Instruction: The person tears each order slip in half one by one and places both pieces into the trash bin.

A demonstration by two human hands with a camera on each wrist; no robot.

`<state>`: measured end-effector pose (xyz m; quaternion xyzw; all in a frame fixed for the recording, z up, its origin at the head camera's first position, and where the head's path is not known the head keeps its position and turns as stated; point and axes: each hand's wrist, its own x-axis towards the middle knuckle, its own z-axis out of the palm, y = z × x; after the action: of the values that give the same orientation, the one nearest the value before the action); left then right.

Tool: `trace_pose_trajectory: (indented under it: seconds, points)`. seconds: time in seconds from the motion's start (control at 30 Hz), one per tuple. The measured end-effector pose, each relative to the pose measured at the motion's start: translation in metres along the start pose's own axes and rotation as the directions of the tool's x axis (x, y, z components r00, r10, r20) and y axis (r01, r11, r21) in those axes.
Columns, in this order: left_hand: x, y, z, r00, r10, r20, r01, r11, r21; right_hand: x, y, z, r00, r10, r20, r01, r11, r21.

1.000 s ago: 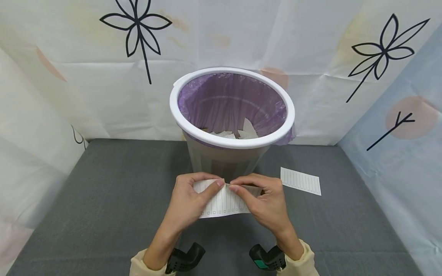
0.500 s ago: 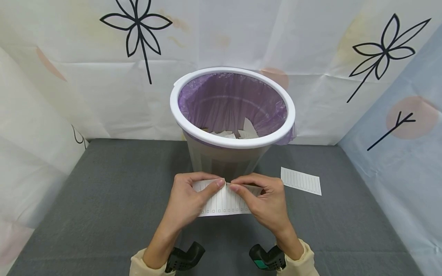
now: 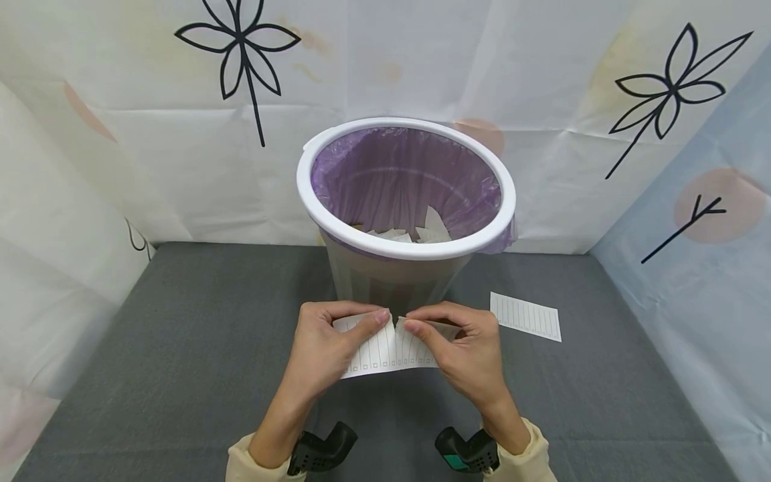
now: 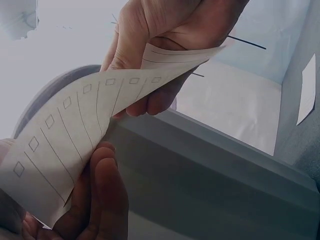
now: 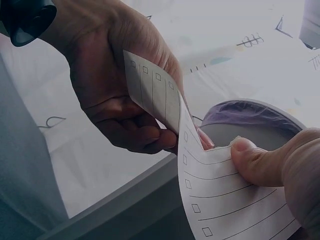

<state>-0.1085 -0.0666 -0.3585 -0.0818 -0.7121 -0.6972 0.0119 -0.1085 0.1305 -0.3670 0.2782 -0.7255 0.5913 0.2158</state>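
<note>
Both hands hold one lined paper sheet [image 3: 376, 351] with small checkbox squares, just in front of the trash bin. My left hand [image 3: 328, 341] pinches it left of the middle and my right hand [image 3: 464, 345] pinches it right of the middle, thumbs on the near face. A short tear splits the top edge between the two thumbs. In the left wrist view the sheet [image 4: 75, 120] bends in a curve between the hands. The right wrist view shows the paper [image 5: 215, 185] twisted, with the notch beside the right thumb [image 5: 245, 152].
A white-rimmed trash bin [image 3: 406, 251] with a purple liner [image 3: 403, 167] stands right behind the hands, paper scraps [image 3: 430, 231] inside. Another lined sheet [image 3: 525, 316] lies on the grey table [image 3: 229, 361] to the right. Printed cloth walls enclose the back and sides.
The gap at the paper's top edge has widened into a visible tear. The left hand has shifted slightly left and the right hand slightly right.
</note>
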Motion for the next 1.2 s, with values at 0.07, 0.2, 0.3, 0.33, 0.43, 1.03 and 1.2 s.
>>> trace_pose_trajectory:
  seconds: [0.07,0.2,0.3,0.33,0.43,1.03,1.2]
  points:
    - [0.0002,-0.0005,0.0001,1.000,0.003,-0.001,-0.003,1.000,0.001,-0.0001,0.0000,-0.0002,1.000,0.001,-0.001,-0.001,1.000,0.002]
    - [0.0008,-0.0017,0.0003,1.000,0.012,-0.008,-0.012,1.000,0.001,-0.0003,0.0002,-0.0004,1.000,-0.002,-0.005,0.002,1.000,0.010]
    - [0.0012,-0.0023,0.0006,0.999,0.020,-0.025,-0.020,1.000,0.004,0.0001,-0.0004,-0.0008,1.000,-0.008,-0.011,0.008,1.000,0.013]
    - [0.0014,-0.0025,0.0008,0.999,0.023,-0.033,-0.023,1.000,0.008,0.0002,-0.0007,-0.0009,1.000,-0.011,-0.012,0.011,1.000,0.013]
    - [0.0019,-0.0031,0.0011,0.998,0.030,-0.054,-0.029,0.999,0.019,0.0006,-0.0017,-0.0014,1.000,-0.019,-0.016,0.020,1.000,0.014]
    - [0.0045,-0.0058,-0.0009,0.995,0.068,-0.078,-0.064,0.997,0.053,0.0012,-0.0032,-0.0040,0.999,-0.026,-0.045,0.028,0.998,0.048]
    - [0.0055,-0.0067,-0.0015,0.993,0.065,-0.094,-0.059,0.996,0.064,0.0009,-0.0032,-0.0048,0.999,-0.026,-0.045,0.029,0.998,0.059]
